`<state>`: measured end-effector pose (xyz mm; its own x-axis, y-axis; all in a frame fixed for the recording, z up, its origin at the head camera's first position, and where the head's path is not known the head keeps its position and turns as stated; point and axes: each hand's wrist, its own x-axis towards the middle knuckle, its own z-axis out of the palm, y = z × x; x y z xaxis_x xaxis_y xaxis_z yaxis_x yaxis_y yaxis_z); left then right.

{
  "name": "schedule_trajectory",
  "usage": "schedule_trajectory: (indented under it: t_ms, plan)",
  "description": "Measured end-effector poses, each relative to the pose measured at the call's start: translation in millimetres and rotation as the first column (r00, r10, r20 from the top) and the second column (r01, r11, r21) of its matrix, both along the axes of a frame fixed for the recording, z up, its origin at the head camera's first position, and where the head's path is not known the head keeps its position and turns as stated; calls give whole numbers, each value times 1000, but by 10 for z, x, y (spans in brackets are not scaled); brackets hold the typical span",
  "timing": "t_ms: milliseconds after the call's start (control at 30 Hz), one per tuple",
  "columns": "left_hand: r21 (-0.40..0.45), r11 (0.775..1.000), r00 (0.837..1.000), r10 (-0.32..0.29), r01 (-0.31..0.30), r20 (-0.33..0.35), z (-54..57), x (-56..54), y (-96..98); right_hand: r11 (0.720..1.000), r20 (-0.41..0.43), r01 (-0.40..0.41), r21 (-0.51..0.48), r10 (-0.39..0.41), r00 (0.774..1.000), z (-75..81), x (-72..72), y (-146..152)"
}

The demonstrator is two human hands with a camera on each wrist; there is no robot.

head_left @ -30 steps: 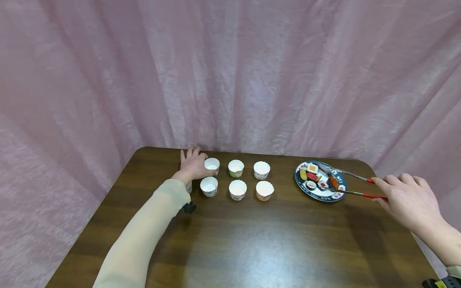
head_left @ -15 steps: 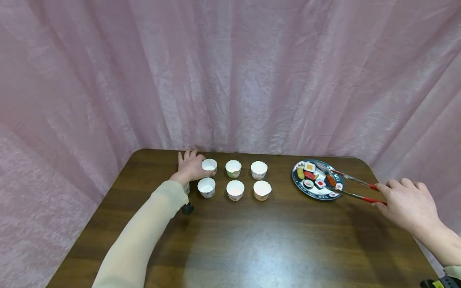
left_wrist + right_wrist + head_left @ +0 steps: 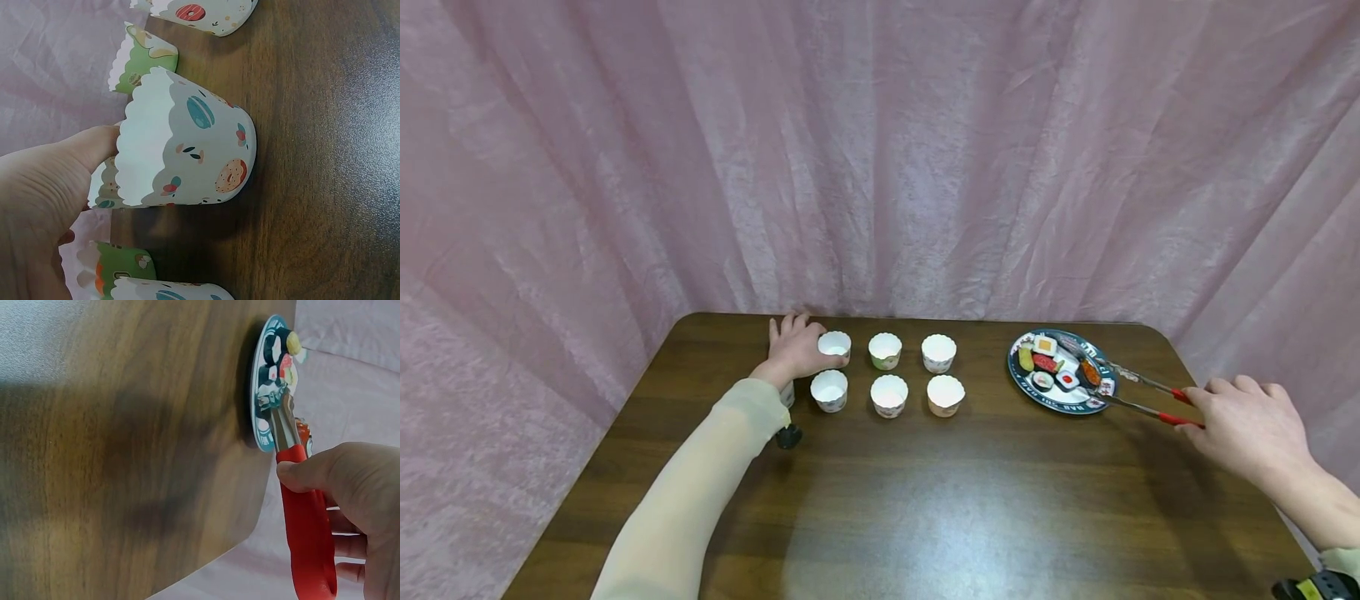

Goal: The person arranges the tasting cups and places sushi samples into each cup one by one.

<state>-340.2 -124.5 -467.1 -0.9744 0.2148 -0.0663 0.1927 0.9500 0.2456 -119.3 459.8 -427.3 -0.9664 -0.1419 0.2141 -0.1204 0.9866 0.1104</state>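
In the head view my left hand [image 3: 793,352] is at the back left, its thumb in front of a white paper baking cup [image 3: 834,343] and a finger behind it. A patterned cup [image 3: 194,137] in front partly hides that cup in the left wrist view. My right hand [image 3: 1251,425] grips red-handled metal tongs [image 3: 306,519]. Their two arms stand apart over a blue-rimmed plate [image 3: 1025,400], on either side of an orange-topped sushi piece [image 3: 1091,372]. Other pieces lie beside it, including a red-topped sushi [image 3: 1044,362] and a white roll [image 3: 1066,380].
Several paper cups stand in two rows, among them a green one [image 3: 884,354] and a peach one [image 3: 945,398]. Another cup [image 3: 787,394] is partly hidden by my left wrist. A pink curtain [image 3: 880,167] hangs behind the wooden table [image 3: 925,492].
The tongs' tips have drawn back slightly to the right across the plate, to around the orange-topped sushi. My left hand stays at the cup. The head view has shifted a little.
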Motion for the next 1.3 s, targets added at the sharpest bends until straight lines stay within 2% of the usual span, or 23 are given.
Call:
schedule_trajectory:
  t_ms: [167,400,600,800,1100,1300]
  plan:
    - [-1,1000,1000,-8,8,4,9,-3,1,1000,-3,-5,-2,5,1000,-31,-17,16]
    - [-8,1000,1000,-20,20,-10,58,29,-4,999,21,27,22,-27,999,-24,-36,27]
    - [-3,1000,1000,-15,15,1,11,-10,-10,999,12,37,14,-37,999,1,-24,38]
    - [-2,1000,1000,-18,18,-6,10,-14,-15,999,1,39,13,-39,999,9,-8,69]
    - [0,1000,1000,-13,13,3,-75,-99,-37,999,33,39,11,-40,999,-26,-51,-18]
    - [7,1000,1000,-17,17,5,-84,-111,-31,1000,33,28,-4,-28,999,-38,-82,-52]
